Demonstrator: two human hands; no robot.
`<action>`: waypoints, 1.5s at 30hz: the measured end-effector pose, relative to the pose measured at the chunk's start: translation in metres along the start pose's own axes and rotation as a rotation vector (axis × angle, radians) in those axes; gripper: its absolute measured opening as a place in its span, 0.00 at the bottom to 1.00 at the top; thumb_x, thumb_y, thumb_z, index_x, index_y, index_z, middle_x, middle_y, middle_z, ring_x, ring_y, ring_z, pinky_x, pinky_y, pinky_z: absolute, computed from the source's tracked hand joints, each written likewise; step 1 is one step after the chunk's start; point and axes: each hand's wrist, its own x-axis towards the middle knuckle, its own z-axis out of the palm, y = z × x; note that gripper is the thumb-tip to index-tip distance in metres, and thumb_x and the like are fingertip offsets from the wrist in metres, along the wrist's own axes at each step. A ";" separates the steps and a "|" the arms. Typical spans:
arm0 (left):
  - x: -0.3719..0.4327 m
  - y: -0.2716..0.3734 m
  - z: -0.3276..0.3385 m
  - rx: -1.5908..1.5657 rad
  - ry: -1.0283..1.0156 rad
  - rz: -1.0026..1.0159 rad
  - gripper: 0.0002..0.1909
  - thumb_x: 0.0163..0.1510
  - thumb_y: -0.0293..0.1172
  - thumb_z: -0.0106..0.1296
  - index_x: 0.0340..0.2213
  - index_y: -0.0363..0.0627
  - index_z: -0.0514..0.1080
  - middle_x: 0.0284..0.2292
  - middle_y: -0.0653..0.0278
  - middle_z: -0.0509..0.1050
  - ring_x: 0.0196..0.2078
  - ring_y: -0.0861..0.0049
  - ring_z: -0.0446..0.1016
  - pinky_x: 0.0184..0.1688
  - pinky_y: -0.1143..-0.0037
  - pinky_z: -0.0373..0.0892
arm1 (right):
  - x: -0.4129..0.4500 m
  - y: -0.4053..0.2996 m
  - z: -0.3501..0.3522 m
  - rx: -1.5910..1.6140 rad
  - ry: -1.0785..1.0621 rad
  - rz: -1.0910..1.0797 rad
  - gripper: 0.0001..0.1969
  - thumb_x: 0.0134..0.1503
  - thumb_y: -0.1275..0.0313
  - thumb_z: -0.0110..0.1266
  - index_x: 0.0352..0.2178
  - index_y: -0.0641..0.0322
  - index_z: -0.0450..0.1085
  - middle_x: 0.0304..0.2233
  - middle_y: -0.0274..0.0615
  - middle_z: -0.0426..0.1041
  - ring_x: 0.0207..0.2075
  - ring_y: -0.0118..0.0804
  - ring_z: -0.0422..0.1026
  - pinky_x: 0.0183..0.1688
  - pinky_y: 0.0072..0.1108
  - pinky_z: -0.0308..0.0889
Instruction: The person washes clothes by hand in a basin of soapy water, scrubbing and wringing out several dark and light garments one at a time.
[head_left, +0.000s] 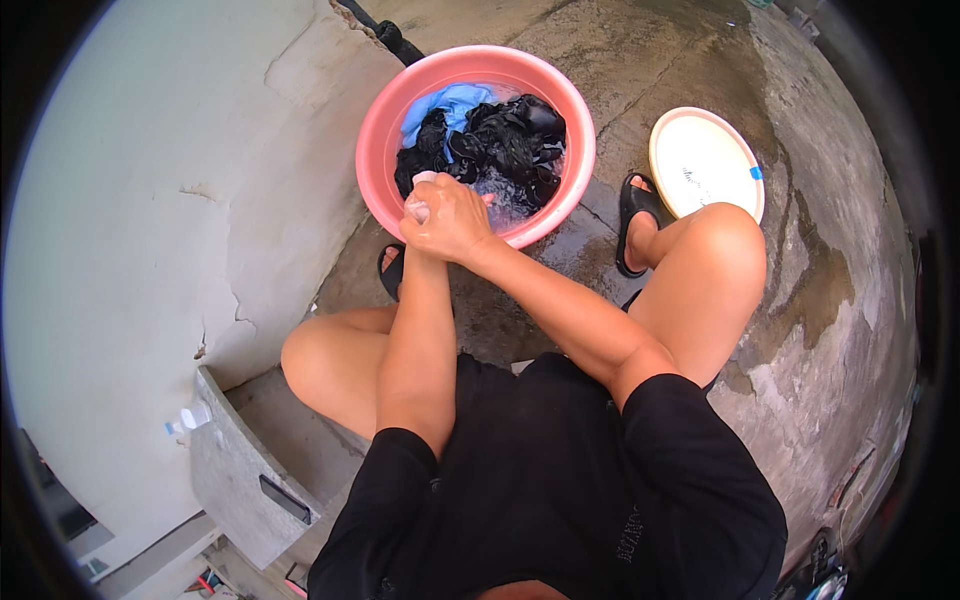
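My right hand (452, 216) is wrapped over my left hand (415, 211) at the near rim of a pink plastic basin (379, 154). Between them is a wet, pale pink cloth (424, 178), partly covered by my fingers. Most of my left hand is hidden beneath the right one. Inside the basin, wet black clothes (510, 139) lie in sudsy water (504, 196). A light blue garment (457, 97) rests along the far left side of the basin, partly under the black clothes.
To the right, by my sandalled foot (640, 217), is a round cream-coloured basin or lid (705, 161) bearing writing. A cracked wall (150, 225) rises at left. Near it, a grey slab (225, 480) carries a phone (285, 499) and a clear bottle (196, 415). The concrete floor (615, 82) is wet.
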 end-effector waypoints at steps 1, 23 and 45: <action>0.012 -0.013 0.034 0.008 -0.119 0.097 0.22 0.60 0.51 0.45 0.46 0.47 0.68 0.46 0.56 0.71 0.53 0.58 0.71 0.59 0.48 0.61 | 0.026 0.050 0.033 -0.380 0.341 -0.135 0.14 0.45 0.61 0.60 0.31 0.58 0.75 0.38 0.53 0.74 0.40 0.56 0.73 0.43 0.47 0.66; 0.051 -0.029 0.126 0.201 0.596 0.120 0.37 0.60 0.64 0.45 0.53 0.39 0.65 0.53 0.55 0.68 0.51 0.63 0.72 0.52 0.63 0.70 | 0.019 0.086 -0.041 0.422 0.155 0.244 0.25 0.64 0.59 0.42 0.54 0.68 0.69 0.57 0.58 0.69 0.60 0.52 0.66 0.62 0.29 0.61; 0.048 -0.019 0.138 1.575 0.207 0.717 0.15 0.60 0.39 0.54 0.31 0.36 0.73 0.29 0.57 0.75 0.32 0.66 0.73 0.37 0.69 0.69 | 0.039 0.055 -0.070 1.680 -0.235 0.520 0.26 0.64 0.44 0.43 0.20 0.50 0.66 0.21 0.33 0.69 0.24 0.30 0.71 0.29 0.24 0.69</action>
